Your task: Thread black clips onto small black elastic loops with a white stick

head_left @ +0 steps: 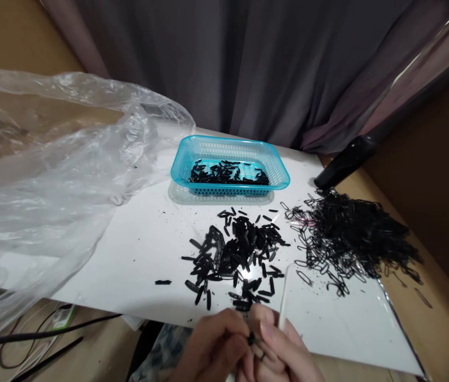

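Note:
At the table's front edge, my left hand [218,342] and my right hand [278,347] meet with fingertips together. My left hand's thumb and forefinger pinch a small black piece [251,338], mostly hidden by the fingers. My right hand is closed at the same spot, and a slim white stick [284,300] rises out of its grip. Just beyond the fingers lies a loose heap of short, narrow black pieces [232,254]. To its right spreads a tangled pile of thin black loops [360,233].
A blue plastic basket [280,178] holding more black pieces stands at the back of the white tabletop [121,265]. A crumpled clear plastic bag [69,154] covers the left side. A black cylindrical handle [344,162] leans at the right. Cables [49,334] run below left.

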A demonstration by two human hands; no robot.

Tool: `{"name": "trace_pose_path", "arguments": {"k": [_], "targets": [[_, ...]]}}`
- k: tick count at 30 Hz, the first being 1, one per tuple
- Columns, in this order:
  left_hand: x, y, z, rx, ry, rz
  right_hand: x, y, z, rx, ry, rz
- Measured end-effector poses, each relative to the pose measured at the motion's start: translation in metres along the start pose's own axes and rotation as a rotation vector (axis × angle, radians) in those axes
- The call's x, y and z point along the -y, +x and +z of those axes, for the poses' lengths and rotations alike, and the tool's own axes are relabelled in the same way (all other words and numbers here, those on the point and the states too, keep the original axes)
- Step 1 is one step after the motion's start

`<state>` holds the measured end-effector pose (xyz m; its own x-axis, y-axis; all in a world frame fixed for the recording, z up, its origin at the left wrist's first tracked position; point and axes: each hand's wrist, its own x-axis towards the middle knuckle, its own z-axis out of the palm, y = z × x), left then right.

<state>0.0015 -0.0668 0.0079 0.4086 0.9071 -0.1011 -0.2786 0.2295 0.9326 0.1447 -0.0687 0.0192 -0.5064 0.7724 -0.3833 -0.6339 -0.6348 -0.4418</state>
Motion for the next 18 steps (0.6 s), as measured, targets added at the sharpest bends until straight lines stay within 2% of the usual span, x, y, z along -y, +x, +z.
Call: {"name": "trace_pose_path", "arguments": {"k": [1, 2, 5, 9, 12, 15, 18], "targets": [[-0.003, 0.0, 0.002, 0.01, -0.074, -0.022, 0.0, 0.001, 0.0, -0.011, 0.006, 0.007], [-0.005, 0.0, 0.004, -0.032, -0.098, -0.078, -0.001, 0.002, 0.0, -0.036, 0.0, 0.013], [-0.006, 0.001, 0.005, -0.095, -0.148, -0.125, -0.003, 0.004, 0.001, -0.086, -0.025, 0.002], [0.003, 0.003, 0.001, -0.079, -0.187, -0.059, 0.001, 0.003, 0.0, -0.018, 0.021, -0.071], [0.01, 0.004, -0.003, -0.099, -0.159, 0.001, 0.014, 0.0, -0.005, -0.013, -0.118, -0.133], [0.009, 0.004, -0.007, -0.15, -0.087, 0.009, 0.035, -0.004, -0.015, -0.218, -0.503, -0.295], [0.004, 0.004, -0.01, -0.199, -0.015, 0.018, 0.064, -0.01, -0.031, -0.538, -1.031, -0.598]]}}
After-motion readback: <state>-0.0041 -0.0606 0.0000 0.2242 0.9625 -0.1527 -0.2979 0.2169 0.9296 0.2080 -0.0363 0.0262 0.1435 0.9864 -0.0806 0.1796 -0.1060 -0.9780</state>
